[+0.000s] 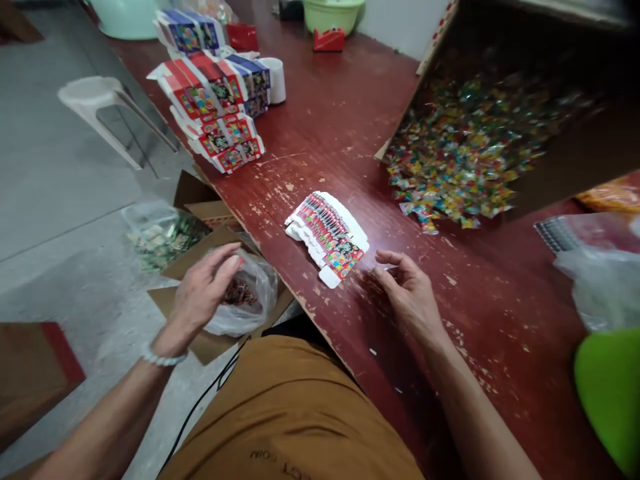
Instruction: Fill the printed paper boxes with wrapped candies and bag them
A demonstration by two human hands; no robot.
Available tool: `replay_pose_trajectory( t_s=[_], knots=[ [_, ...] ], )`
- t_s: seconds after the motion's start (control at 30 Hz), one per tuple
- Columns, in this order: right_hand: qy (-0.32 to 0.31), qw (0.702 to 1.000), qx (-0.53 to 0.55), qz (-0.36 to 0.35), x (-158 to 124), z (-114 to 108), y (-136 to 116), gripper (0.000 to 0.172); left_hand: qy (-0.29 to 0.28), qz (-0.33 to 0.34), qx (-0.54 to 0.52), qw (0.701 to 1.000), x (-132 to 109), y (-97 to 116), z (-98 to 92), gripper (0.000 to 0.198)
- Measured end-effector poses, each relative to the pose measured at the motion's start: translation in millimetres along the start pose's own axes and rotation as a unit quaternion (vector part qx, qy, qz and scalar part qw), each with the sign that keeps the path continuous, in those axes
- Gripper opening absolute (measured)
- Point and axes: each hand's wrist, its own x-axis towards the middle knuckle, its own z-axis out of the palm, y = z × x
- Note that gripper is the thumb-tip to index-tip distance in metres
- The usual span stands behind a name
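Observation:
My left hand hovers over a clear plastic bag lining a cardboard box beside the table. Small dark and red pieces lie inside the bag, too small to name. The left thumb and forefinger reach forward, close to each other but apart, with no held item that I can make out. Over the table, my right hand is open, fingers curved and holding nothing. Just left of it lies a fanned stack of flattened printed cartons, red and white with colourful pictures.
A tipped cardboard box holds many wrapped candies at the right. Bundled cartons stand at the table's far left, beside a white cup. A red tape dispenser, white stool and green object are around.

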Motion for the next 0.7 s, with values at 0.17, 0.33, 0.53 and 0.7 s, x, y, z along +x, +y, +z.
replay_pose_trajectory(
  t_s=[0.17, 0.33, 0.53, 0.7],
  knots=[
    [0.046, 0.971, -0.205, -0.112, 38.1, 17.1, 6.2, 0.048, -0.001, 0.188, 0.157, 0.969, 7.8, 13.2, 42.2, 0.04],
    [0.061, 0.928, -0.359, -0.077, 54.1, 29.0, 11.4, 0.066, -0.039, 0.331, 0.308, 0.891, 8.8, 44.4, 118.5, 0.055],
    [0.081, 0.929, -0.353, -0.071, 51.5, 29.7, 14.5, 0.047, -0.051, 0.341, 0.364, 0.865, 15.4, 38.1, 135.6, 0.071],
    [0.087, 0.955, -0.282, -0.001, 55.9, 26.3, 7.9, 0.048, -0.049, 0.338, 0.378, 0.86, 14.5, 41.7, 132.9, 0.075]
  ],
)
